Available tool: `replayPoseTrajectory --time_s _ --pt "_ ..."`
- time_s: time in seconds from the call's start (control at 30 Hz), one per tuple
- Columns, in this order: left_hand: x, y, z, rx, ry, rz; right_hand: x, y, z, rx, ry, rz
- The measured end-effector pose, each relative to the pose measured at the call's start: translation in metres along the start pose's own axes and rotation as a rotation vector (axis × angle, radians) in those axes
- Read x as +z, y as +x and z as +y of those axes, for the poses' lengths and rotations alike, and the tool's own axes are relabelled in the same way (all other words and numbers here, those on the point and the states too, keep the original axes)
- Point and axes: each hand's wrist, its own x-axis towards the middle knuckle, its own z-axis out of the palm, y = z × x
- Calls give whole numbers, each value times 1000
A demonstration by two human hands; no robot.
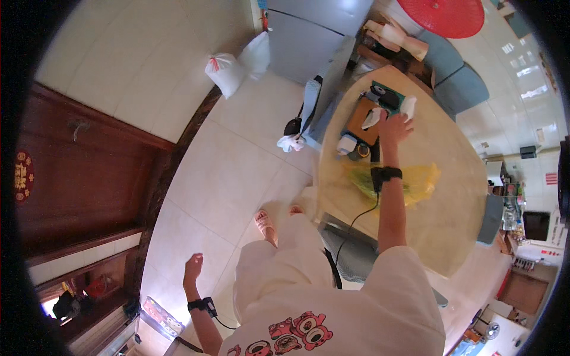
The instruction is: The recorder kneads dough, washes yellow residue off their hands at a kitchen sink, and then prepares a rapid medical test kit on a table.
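Note:
My right hand point(395, 127) reaches over the table point(445, 178), its fingers spread near a white tissue point(372, 118) that sticks out of a brown tissue box point(361, 122). Its thumb side overlaps the tissue, and whether it pinches it is unclear. Another crumpled white tissue point(408, 108) lies just past the fingers. A black item point(387, 98) rests on a green mat beyond the box. Beneath my right forearm is a yellow plastic bag point(418, 184). My left hand point(193, 267) hangs over the floor at the lower left, fingers curled, with no object visible in it.
Beside the box are a small white container point(346, 144) and a roll of tape point(363, 150). A grey chair point(349, 249) stands against the near table edge. A chair holding bags point(291, 129) is left of the table. White tied bags point(226, 73) sit by the wall.

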Motion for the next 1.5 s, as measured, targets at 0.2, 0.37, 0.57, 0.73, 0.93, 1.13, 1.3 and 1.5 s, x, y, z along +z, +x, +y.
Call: replayPoseTrajectory --time_s 0.2,0.37,0.57,0.73,0.93,1.13,1.3,1.5 --pt "-66 15 150 268 59 -15 98 -2 14 -121 418 -346" --pt "-124 25 189 326 253 137 69 -13 -14 66 686 -221" --pt "-114 21 239 430 83 74 68 -7 -1 21 -99 162" --pt "-108 1 211 272 117 -111 60 -25 -43 -93 166 -144" --pt "-99 1 229 297 86 -183 116 4 -11 85 423 -167" --pt "-103 3 279 611 469 259 -82 -32 -46 -265 896 320" --pt "-62 14 373 1057 512 367 -236 -167 -107 -984 1535 -372" --pt "-60 -39 339 589 -1374 -412 -285 -248 -124 -1501 1453 -753"
